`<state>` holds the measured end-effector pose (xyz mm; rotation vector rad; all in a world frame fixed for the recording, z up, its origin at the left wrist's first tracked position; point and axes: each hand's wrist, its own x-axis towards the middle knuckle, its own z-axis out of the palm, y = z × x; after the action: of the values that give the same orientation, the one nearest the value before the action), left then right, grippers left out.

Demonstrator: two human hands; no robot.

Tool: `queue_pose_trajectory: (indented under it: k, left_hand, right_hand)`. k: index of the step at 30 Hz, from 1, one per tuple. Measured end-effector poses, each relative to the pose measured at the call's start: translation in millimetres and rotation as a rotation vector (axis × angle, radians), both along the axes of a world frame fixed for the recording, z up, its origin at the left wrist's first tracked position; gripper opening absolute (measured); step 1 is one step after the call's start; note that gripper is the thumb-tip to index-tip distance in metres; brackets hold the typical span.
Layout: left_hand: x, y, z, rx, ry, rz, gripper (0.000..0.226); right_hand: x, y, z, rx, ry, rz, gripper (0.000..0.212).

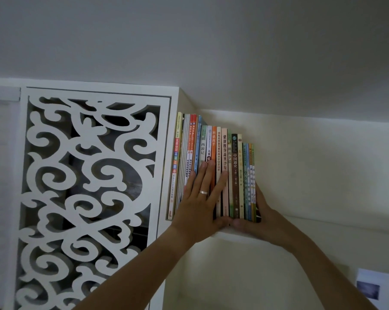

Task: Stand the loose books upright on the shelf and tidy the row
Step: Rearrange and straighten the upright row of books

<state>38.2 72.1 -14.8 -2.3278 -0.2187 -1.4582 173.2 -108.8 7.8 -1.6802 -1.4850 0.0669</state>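
A row of several thin books point(234, 173) stands upright on a high white shelf point(238, 237), spines facing me, packed against the cabinet side on the left. My left hand point(200, 202) lies flat with straight fingers pressing on the spines in the middle of the row; a ring is on one finger. My right hand point(259, 220) wraps the right end of the row, thumb under the spines near the shelf edge and fingers along the outermost book's cover. Those fingers are mostly hidden behind the books.
A white cabinet with a carved scroll-pattern panel point(86, 189) stands left of the books. The white wall point(323, 164) runs behind and right of the row. A small paper with a dark picture point(369, 287) hangs on the wall at the lower right.
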Motion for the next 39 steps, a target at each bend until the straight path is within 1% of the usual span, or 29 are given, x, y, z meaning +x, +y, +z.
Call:
queue_pose_trajectory:
  k: [2,5,8,10,11,13,15,17,19,21,23,25,29,32,34,36,37,39]
  left_hand:
    - [1,2,-3,0.023,0.010,-0.006,0.099]
    - [-3,4,-1,0.037,0.064,-0.030,0.099]
    - [-15,11,3,0.034,0.109,-0.127,0.084]
    - [-19,11,-2,0.015,0.048,-0.152,0.075]
    - [-19,11,-6,-0.010,0.000,-0.144,0.074]
    - [-16,7,-11,-0.071,-0.064,-0.137,0.080]
    - [-17,7,-9,-0.095,-0.033,-0.155,0.087]
    - [-21,11,-5,-0.095,0.029,-0.168,0.089]
    - [-24,11,-4,-0.095,0.039,-0.167,0.088]
    - [-23,7,-7,-0.096,-0.012,-0.174,0.085]
    - [-18,2,-11,-0.119,-0.113,-0.169,0.082]
    - [-14,-1,-12,-0.165,-0.177,-0.169,0.087]
    - [-18,5,-9,-0.168,-0.094,-0.218,0.094]
    - [-23,6,-5,-0.226,-0.057,-0.265,0.089]
    - [-26,4,-5,-0.187,-0.103,-0.276,0.075]
    - [-32,5,-2,-0.089,-0.193,-0.261,0.063]
    - [-34,6,3,-0.048,-0.242,-0.251,0.061]
    - [-36,9,15,-0.066,-0.307,-0.259,0.060]
  right_hand:
    - [0,3,-2,0.020,-0.017,-0.051,0.117]
    - [0,2,-5,0.031,-0.019,-0.067,0.118]
    - [-2,2,-3,0.013,-0.002,-0.053,0.119]
    - [-3,3,-2,0.003,0.004,-0.057,0.118]
    - [-2,4,-1,-0.003,0.005,-0.064,0.118]
    - [-1,5,-2,-0.005,0.003,-0.064,0.118]
    - [-1,6,-2,-0.014,0.003,-0.057,0.118]
    - [-2,6,-4,-0.014,0.020,-0.043,0.118]
    - [-3,7,-4,-0.003,0.017,-0.032,0.119]
    - [-4,7,-3,0.006,0.006,-0.043,0.121]
    - [-5,6,-4,0.025,-0.014,-0.058,0.120]
    - [-5,6,-5,0.039,-0.031,-0.071,0.122]
    - [-6,7,-5,0.011,-0.059,-0.099,0.125]
    - [-7,7,-3,0.010,-0.073,-0.114,0.122]
    - [-7,6,-2,0.003,-0.059,-0.110,0.123]
    - [-6,6,-3,-0.010,-0.041,-0.105,0.126]
    - [-5,7,-4,-0.014,-0.038,-0.101,0.127]
    - [-2,8,-5,-0.022,-0.032,-0.091,0.127]
